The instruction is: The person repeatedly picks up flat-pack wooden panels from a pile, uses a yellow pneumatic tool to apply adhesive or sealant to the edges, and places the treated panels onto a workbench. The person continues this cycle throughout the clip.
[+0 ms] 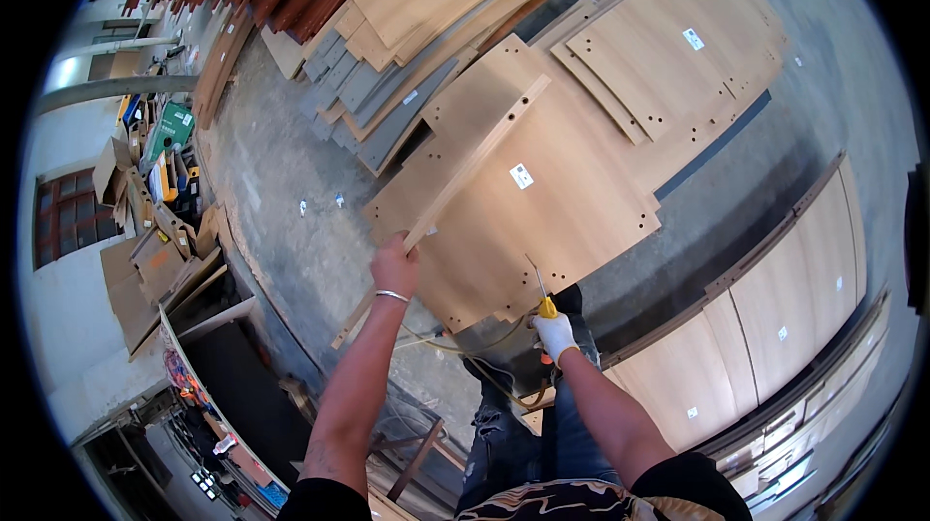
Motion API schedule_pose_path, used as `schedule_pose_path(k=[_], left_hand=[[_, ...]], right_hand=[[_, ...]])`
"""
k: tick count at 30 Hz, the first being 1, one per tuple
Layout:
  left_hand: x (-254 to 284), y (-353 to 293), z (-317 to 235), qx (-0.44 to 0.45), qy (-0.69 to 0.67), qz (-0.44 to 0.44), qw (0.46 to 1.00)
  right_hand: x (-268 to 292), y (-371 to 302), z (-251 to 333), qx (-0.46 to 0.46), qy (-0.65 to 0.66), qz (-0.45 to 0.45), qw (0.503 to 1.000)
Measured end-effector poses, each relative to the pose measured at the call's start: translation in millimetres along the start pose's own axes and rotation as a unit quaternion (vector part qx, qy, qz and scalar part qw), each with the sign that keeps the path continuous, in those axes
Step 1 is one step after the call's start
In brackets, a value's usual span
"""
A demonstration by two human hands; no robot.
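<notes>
1. Bare left hand (395, 267): gripping long, pale wooden strip (477, 163), far end forward-right of it.
2. White-gloved right hand (554, 335): wrapped round yellow tool with thin metal rod (547, 309).
3. Broad, flat, light-wood panel (572, 201): ahead of both hands.

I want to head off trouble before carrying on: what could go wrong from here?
The left hand looks bare, so the wooden strip it grips might leave splinters. The strip's far end and the thin tip of the yellow-handled tool in the gloved right hand both extend over the large board; either could scratch it. The hose near the legs might snag a foot.
</notes>
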State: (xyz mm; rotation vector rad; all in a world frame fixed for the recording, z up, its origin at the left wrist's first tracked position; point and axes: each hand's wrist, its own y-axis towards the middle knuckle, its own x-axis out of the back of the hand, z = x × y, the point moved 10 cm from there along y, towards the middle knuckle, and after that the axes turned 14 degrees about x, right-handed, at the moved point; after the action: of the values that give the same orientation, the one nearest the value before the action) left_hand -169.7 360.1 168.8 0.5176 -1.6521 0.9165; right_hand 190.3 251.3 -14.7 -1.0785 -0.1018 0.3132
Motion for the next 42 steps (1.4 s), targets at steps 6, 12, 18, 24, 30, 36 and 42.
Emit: schedule_pose_path(k=[6, 12, 18, 24, 30, 36, 42], left_hand=[[-65.3, -25.2, -4.7, -0.085, 0.075, 0.020, 0.993], [-108.8, -75.6, -16.1, -0.134, 0.093, -0.013, 0.986], [-147.1, -112.5, -38.8, -0.169, 0.055, -0.018, 0.984], [-160.5, -124.4, -34.0, -0.165, 0.019, 0.059, 0.984], [-198.7, -35.1, 41.3, -0.046, -0.091, 0.225, 0.969], [-294.7, 5.5, 271.0, 0.186, -0.009, 0.221, 0.957], [-341.7, -25.2, 341.3, 0.230, -0.123, 0.267, 0.928]], right_hand=[[-29.8, -7.3, 27.8, 0.074, 0.099, 0.041, 0.991], [-54.1, -14.6, 98.3, 0.187, 0.106, 0.024, 0.976], [-60.8, 21.3, 110.5, 0.237, -0.059, -0.125, 0.962], [-38.2, 36.2, 64.7, 0.128, -0.016, -0.186, 0.974], [-6.7, 9.0, 25.1, 0.148, 0.061, -0.194, 0.968], [5.7, -14.6, 4.4, 0.099, 0.058, -0.180, 0.977], [20.2, -6.6, -15.8, 0.120, 0.056, -0.194, 0.972]])
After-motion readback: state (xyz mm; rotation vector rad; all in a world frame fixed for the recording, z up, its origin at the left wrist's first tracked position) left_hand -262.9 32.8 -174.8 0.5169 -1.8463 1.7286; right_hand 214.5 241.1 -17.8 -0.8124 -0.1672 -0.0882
